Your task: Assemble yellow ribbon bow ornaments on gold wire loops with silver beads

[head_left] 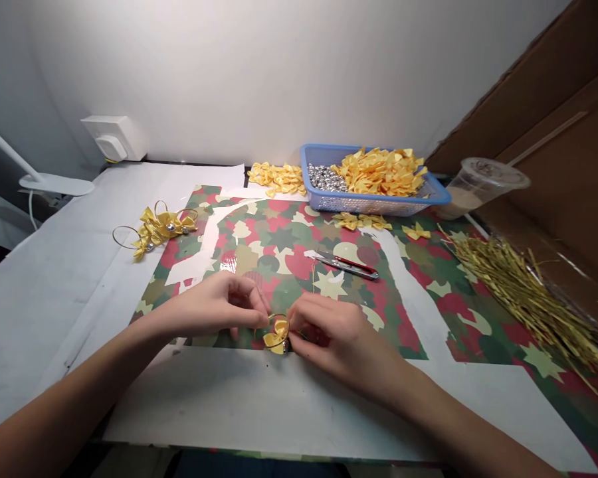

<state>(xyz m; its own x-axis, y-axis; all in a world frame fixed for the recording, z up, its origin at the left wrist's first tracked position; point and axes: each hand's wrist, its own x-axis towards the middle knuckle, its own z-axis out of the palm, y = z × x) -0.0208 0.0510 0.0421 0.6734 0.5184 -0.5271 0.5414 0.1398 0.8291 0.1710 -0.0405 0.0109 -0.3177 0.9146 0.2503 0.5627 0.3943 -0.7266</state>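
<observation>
Near the front of the patterned sheet, a yellow ribbon bow [273, 340] sits on a thin gold ring, with a small silver bell partly hidden beside it. My left hand [214, 307] pinches the ring's left side between thumb and finger. From the right, my right hand [336, 326] closes its thumb and fingertips on the ring close to the bell. Beyond my hands lie red-handled thread snips [349, 267]. Off to the left is a small pile of gold rings with yellow bows and bells [158, 229].
A blue basket [373, 204] at the back holds silver bells [325, 178] and yellow bows [381, 171]. More bows [278, 178] lie beside it. Gold strips [523, 285] spread at right, near a tilted plastic cup [481, 188] and cardboard [568, 153]. A lamp base [57, 184] stands left.
</observation>
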